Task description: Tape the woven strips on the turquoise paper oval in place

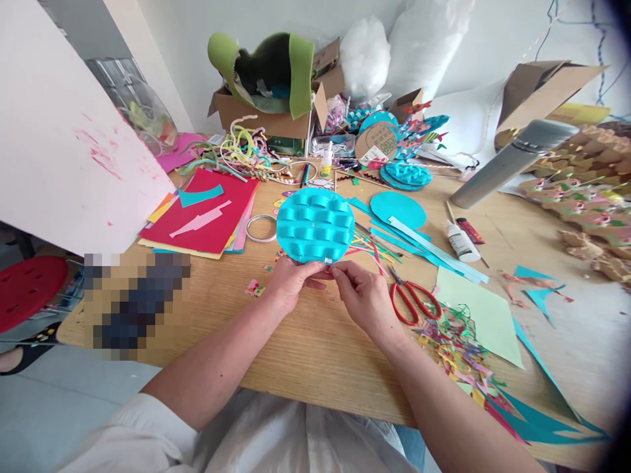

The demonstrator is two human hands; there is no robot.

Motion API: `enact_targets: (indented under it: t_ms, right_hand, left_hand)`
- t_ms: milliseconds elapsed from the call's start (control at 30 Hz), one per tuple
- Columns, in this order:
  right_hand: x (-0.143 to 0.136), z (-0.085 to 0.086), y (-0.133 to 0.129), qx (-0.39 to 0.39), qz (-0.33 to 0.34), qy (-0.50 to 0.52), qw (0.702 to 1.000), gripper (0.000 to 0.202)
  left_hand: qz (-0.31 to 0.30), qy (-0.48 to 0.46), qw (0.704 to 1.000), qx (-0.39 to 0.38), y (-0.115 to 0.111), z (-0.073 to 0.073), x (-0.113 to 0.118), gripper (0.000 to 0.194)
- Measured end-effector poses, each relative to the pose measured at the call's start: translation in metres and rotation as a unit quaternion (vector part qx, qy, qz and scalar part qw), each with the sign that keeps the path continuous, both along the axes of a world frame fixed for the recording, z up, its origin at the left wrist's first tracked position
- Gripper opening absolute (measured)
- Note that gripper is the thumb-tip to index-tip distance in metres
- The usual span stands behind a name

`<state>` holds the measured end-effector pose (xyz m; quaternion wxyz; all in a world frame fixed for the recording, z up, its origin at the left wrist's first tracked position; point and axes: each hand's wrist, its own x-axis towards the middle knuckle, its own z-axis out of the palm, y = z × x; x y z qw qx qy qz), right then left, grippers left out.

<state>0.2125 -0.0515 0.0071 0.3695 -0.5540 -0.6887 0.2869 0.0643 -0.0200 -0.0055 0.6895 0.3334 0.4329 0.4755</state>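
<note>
A round blue paper disc (315, 223) with rows of raised woven strips is held up over the table. My left hand (296, 281) grips its lower edge, thumb on the front and fingers behind. At the same edge, just to the right, my right hand (362, 292) is closed in a pinch by a small white spot; what it pinches is too small to make out. Red-handled scissors (415, 299) lie right of my right hand. A flat blue paper circle (398, 210) and a roll of tape (261, 228) lie on either side of the disc.
Stacked coloured paper (202, 213) lies at the left. Paper scraps (456, 338) and a pale green sheet (480, 312) cover the right front. A white glue bottle (462, 242) and a grey cylinder (513, 164) stand farther right. Pipe cleaners (246, 148) and a cardboard box (246, 118) are behind.
</note>
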Motion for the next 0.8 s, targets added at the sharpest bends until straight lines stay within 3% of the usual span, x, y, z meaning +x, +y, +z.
enact_targets:
  t_ms: [800]
  right_hand:
    - [-0.002, -0.014, 0.012, -0.101, 0.023, 0.191, 0.976, 0.024]
  left_hand:
    - [-0.016, -0.060, 0.997, -0.049, 0.002, 0.002, -0.002, 0.024]
